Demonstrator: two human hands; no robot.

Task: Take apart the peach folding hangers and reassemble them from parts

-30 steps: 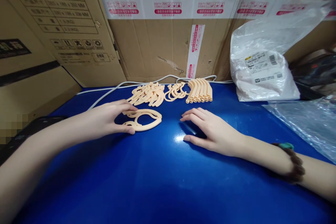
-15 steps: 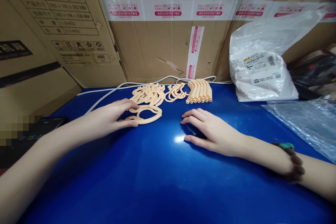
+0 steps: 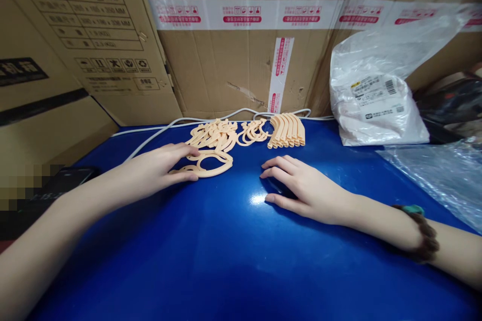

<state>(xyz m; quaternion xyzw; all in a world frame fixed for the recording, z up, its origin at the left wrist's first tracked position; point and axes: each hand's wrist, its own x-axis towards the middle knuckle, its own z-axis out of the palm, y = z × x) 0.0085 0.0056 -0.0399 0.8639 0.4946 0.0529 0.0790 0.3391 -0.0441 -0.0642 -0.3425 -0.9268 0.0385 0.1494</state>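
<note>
My left hand (image 3: 161, 165) rests on the blue table top, thumb and fingers apart, touching the near end of some beige plastic curved pieces (image 3: 214, 174) that form a loop. Its hidden fingers may cover part of them. Behind lies a loose pile of flat beige curved pieces (image 3: 214, 134). To the right of that pile are several thin beige hook-shaped pieces (image 3: 250, 134). Farther right, several thicker beige curved arms (image 3: 288, 130) lie side by side in a neat row. In front of this row my right hand (image 3: 301, 188) rests on the table, fingers loosely spread, holding nothing.
Large cardboard boxes (image 3: 222, 70) wall off the back and left. A white cable (image 3: 161, 128) runs along the table's rear. At right stand a labelled white plastic bag (image 3: 376, 105) and clear plastic wrap (image 3: 437, 175). A dark device (image 3: 75, 176) lies left, behind my forearm.
</note>
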